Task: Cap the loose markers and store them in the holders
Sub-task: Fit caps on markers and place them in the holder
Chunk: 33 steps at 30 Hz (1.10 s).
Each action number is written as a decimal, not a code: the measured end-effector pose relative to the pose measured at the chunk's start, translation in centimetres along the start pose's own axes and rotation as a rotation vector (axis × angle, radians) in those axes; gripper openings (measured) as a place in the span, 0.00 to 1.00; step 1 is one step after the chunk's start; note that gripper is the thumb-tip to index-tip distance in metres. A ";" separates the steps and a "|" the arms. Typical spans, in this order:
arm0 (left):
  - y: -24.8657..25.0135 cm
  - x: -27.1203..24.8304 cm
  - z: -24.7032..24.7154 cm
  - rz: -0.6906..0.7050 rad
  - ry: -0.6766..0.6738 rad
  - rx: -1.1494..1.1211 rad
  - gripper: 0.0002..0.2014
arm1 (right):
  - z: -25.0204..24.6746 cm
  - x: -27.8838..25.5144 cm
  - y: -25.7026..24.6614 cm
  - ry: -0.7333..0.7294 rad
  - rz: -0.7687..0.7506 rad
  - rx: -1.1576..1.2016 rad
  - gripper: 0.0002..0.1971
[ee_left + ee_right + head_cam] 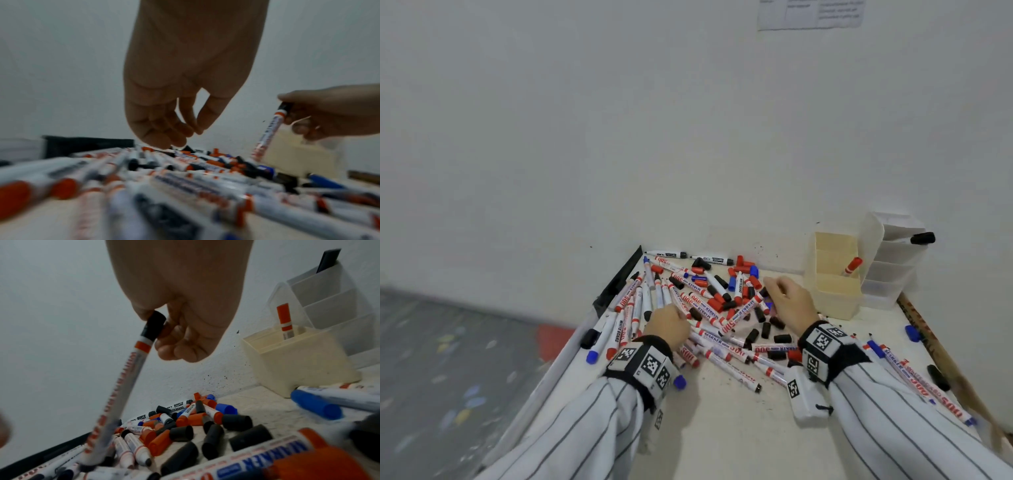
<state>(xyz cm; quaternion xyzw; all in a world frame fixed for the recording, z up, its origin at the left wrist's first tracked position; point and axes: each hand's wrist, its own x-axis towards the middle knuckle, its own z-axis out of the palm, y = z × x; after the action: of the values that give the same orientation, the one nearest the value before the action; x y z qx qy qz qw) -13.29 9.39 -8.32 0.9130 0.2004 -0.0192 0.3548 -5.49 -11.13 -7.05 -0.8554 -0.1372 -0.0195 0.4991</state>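
While my right hand [180, 331] pinches a black-capped marker [123, 379] by its cap end, the barrel hangs down into the pile [709, 308] on the worktop [739, 428]. If that cap is only loosely seated, the barrel could drop off. My left hand [180, 91] hovers over the pile with fingers loosely curled, holding nothing. The cream holder [832, 287] stands near, easily knocked.

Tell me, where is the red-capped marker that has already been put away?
The red-capped marker stands in the cream holder at the far right of the table, by the wall, with the clear tiered holder on its right.
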 end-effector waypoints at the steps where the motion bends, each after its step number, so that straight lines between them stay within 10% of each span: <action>1: -1.3 -0.1 -0.8 -0.072 0.022 0.077 0.11 | 0.3 0.4 -0.2 0.029 -0.001 0.009 0.14; 8: -6.1 -1.5 -2.3 -0.272 -0.109 0.349 0.17 | 2.4 1.7 -1.0 0.127 -0.082 0.046 0.11; 15: -6.6 -0.3 -0.8 -0.462 -0.086 0.011 0.17 | 1.5 1.7 -0.3 0.171 -0.071 0.045 0.09; 33: -3.0 3.2 2.1 -0.356 0.174 -0.483 0.13 | -11.9 5.9 2.6 0.567 -0.055 -0.276 0.13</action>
<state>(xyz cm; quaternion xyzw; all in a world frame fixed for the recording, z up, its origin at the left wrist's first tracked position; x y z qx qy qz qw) -11.24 11.13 -12.38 0.7512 0.3854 0.0454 0.5340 2.09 -21.23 -2.27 -0.8715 -0.0118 -0.2894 0.3957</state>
